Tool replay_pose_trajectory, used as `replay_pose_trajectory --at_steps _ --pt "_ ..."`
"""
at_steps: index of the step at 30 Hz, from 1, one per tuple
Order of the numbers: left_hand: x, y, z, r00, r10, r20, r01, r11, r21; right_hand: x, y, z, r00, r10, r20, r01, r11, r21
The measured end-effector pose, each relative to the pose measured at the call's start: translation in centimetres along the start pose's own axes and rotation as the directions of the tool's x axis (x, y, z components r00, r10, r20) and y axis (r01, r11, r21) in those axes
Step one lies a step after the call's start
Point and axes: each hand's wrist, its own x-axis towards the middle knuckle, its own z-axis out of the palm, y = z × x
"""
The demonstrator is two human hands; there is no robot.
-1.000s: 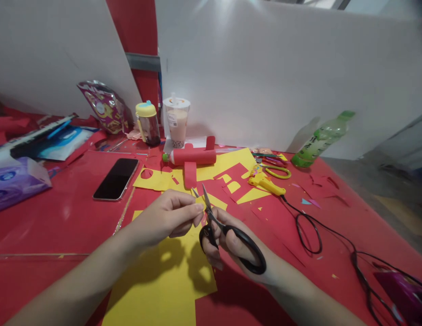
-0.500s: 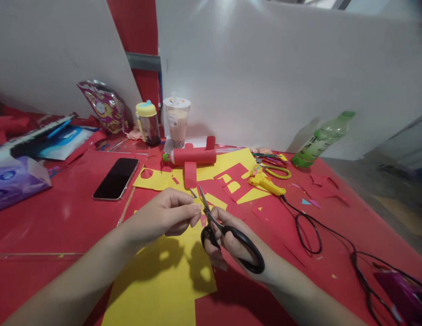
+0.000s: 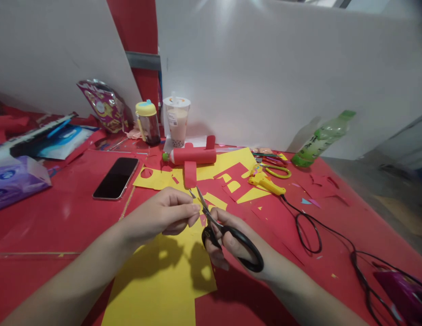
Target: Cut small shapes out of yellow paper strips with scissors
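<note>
My right hand (image 3: 227,240) grips black-handled scissors (image 3: 243,246), thumb and fingers through the loops. Their blades are slightly apart and point away, up and left. Beside the blades, my left hand (image 3: 175,210) is closed in a pinch; what sits between thumb and forefinger is too small to make out. Under both hands lies a sheet of yellow paper (image 3: 156,280). Just beyond them rests a red paper-wrapped bottle (image 3: 200,155) with a green cap and red strips attached, shaped like a plane. Cut yellow paper (image 3: 234,185) and small scraps surround it.
A phone (image 3: 116,178) lies at left, near a purple tissue pack (image 3: 18,181). At the back stand a yellow-lidded bottle (image 3: 148,124) and a milk tea cup (image 3: 177,122). On the right are a yellow glue gun (image 3: 267,184), its black cable (image 3: 321,226) and a leaning green bottle (image 3: 321,140).
Both hands keep nearly the same place. The scissors have shifted very slightly up and left, and the left hand a touch to the left.
</note>
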Motion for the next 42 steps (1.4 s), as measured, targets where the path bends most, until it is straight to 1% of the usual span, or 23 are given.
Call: replay_pose_trajectory --at_steps 6,13,16,21,34,42 --pt "0.1 0.0 0.4 1.0 -0.004 -0.018 0.004 1.0 -0.024 0.2 -0.1 -0.1 1.0 -0.015 0.023 0.016 0.998 -0.059" --pt "0.2 0.0 0.5 1.0 -0.008 -0.018 0.008 1.0 -0.028 0.2 0.0 0.0 0.999 -0.044 0.022 0.044 0.999 -0.021" --pt "0.3 0.0 0.3 1.0 -0.009 -0.013 0.009 1.0 -0.022 0.2 0.0 0.1 0.999 -0.028 0.015 0.028 1.0 0.004" --pt "0.2 -0.1 0.1 0.999 -0.027 -0.017 0.027 1.0 0.011 0.1 -0.1 0.1 1.0 -0.031 0.003 0.031 0.999 -0.008" --pt "0.2 0.2 -0.1 0.997 -0.074 -0.03 0.076 0.994 0.077 0.1 -0.5 0.3 0.995 0.07 -0.071 -0.072 0.997 -0.029" --pt "0.4 0.4 -0.4 0.996 -0.084 0.016 0.083 0.996 0.033 0.0 -0.7 0.4 0.993 0.09 -0.075 -0.092 0.995 -0.029"
